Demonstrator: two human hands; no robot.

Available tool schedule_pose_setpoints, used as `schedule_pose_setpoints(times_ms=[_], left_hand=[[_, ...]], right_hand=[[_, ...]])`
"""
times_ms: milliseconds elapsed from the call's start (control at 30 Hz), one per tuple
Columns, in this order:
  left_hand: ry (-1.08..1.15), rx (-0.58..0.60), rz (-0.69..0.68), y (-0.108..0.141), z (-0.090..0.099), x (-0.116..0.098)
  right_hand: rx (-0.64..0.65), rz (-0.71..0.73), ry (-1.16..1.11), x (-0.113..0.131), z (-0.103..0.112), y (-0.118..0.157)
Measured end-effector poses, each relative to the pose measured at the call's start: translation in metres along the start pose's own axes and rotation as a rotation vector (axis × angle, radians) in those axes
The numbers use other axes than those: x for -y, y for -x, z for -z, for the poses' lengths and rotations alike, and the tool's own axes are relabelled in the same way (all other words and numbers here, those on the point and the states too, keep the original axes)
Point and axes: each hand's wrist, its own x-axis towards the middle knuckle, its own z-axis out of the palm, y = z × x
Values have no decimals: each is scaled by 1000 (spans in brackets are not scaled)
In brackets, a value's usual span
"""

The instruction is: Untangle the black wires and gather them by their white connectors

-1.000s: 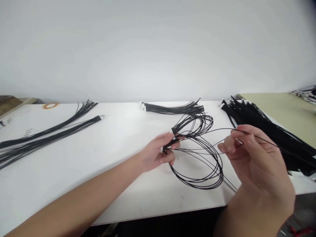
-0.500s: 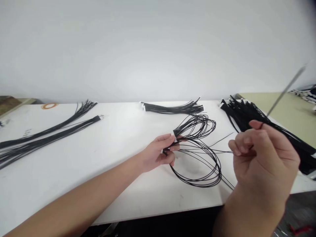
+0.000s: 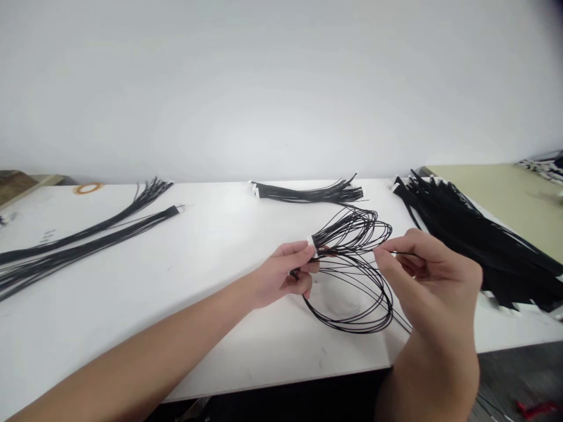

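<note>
My left hand (image 3: 294, 269) is closed on a white connector (image 3: 312, 245) from which many thin black wires (image 3: 352, 228) loop out to the right. A lower, wider coil of black wire (image 3: 352, 325) hangs from the same hand, over the white table (image 3: 229, 351). To the right of the loops, my right hand (image 3: 426, 269) pinches a single black wire (image 3: 407, 254) between thumb and forefinger. Its fingertips are beside the loops' right edge. Part of that wire is hidden by the fingers.
Black wire bundles with white ends (image 3: 308, 192) lie at the table's back. A thick pile of black harnesses (image 3: 479, 240) is at the right, and two long bundles (image 3: 109, 234) are at the left. An orange ring (image 3: 88, 188) lies near the back left.
My right hand has come down and left, close to the wire loops. The wire end that stuck up above it is no longer raised. My left hand has barely moved.
</note>
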Motion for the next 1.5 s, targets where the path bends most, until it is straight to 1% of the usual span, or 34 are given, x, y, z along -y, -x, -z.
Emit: schedule_pose_setpoints(times_ms=[267, 767, 1000, 1233, 1500], left_hand=[[-23, -2, 9, 1, -3, -2], [-37, 1, 10, 2, -3, -3], [-73, -25, 38, 2, -4, -3], [-93, -32, 44, 2, -5, -5], [-100, -22, 70, 1, -4, -5]], right_hand=[[-11, 52, 48, 2, -4, -1], [39, 99, 55, 3, -2, 0], [102, 134, 127, 3, -1, -3], [201, 326, 249, -1, -6, -6], [317, 316, 210, -1, -7, -6]])
